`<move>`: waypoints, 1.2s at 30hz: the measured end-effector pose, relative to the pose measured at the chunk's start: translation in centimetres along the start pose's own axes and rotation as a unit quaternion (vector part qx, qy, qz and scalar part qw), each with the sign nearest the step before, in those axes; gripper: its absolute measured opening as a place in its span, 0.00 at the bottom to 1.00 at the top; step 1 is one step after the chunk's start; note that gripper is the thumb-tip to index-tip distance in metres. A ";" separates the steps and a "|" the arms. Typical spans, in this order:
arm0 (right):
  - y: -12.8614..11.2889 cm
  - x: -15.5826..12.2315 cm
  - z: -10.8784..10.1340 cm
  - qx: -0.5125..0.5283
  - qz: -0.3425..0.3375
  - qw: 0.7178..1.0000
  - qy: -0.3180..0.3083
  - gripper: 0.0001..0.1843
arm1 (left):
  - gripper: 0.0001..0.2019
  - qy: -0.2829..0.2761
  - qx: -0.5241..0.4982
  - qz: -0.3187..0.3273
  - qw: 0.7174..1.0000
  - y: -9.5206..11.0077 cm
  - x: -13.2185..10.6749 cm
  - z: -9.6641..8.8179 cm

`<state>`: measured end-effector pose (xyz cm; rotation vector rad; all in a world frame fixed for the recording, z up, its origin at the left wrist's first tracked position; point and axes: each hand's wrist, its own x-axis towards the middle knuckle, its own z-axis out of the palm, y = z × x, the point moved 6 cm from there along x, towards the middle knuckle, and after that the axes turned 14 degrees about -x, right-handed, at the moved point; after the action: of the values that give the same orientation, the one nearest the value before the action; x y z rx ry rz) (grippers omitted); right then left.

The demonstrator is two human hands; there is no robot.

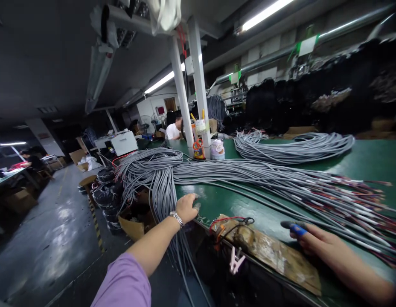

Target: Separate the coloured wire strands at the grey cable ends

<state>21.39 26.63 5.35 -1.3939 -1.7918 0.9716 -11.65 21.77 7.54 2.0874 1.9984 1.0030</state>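
Note:
My left hand (187,207) rests at the near edge of the green bench (371,164), fingers curled beside a thick bundle of grey cables (159,183) that hangs over the edge. A metal watch sits on that wrist. Whether a cable lies inside the fingers I cannot make out. My right hand (308,238) lies on the bench farther right, fingers closed, with blue tape on one fingertip (297,230). It is next to the stripped ends of the grey cables (345,200), whose red and black wires show. A worn cardboard pad (275,253) lies between the hands.
A second coil of grey cables (294,147) lies at the back. White posts (198,81) stand mid-bench with orange scissors (198,147) and a tape roll (217,150). A cardboard box (134,226) and black cable reels (105,196) sit on the floor at left. Two people sit far off.

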 end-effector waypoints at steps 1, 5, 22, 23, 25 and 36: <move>0.4 0.3 0.3 -0.020 -0.005 1.000 -0.013 0.14 | 0.16 -0.007 0.016 -0.001 1.000 -0.4 1.8 0.2; 0.7 0.7 1.3 -0.080 -0.070 0.992 -0.072 0.17 | 0.21 -0.039 0.080 -0.029 0.996 -2.6 8.0 1.5; 2.1 1.3 1.7 -0.084 -0.120 0.987 -0.058 0.16 | 0.29 -0.262 0.153 0.081 0.949 0.7 10.9 7.1; 2.0 1.3 1.6 -0.084 -0.119 0.988 -0.051 0.17 | 0.28 -0.273 0.151 0.096 0.945 1.3 10.1 6.9; 1.8 1.2 1.4 -0.087 -0.115 0.988 -0.046 0.16 | 0.21 -0.284 0.148 0.121 0.939 2.5 8.5 6.6; 1.7 0.2 0.8 -0.057 -0.074 0.993 -0.073 0.16 | 0.26 -0.312 0.117 0.198 0.922 14.4 8.7 12.5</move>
<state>21.45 27.00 3.48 -1.2645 -2.0568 0.9263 6.45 32.36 8.12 2.5601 1.4580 0.0612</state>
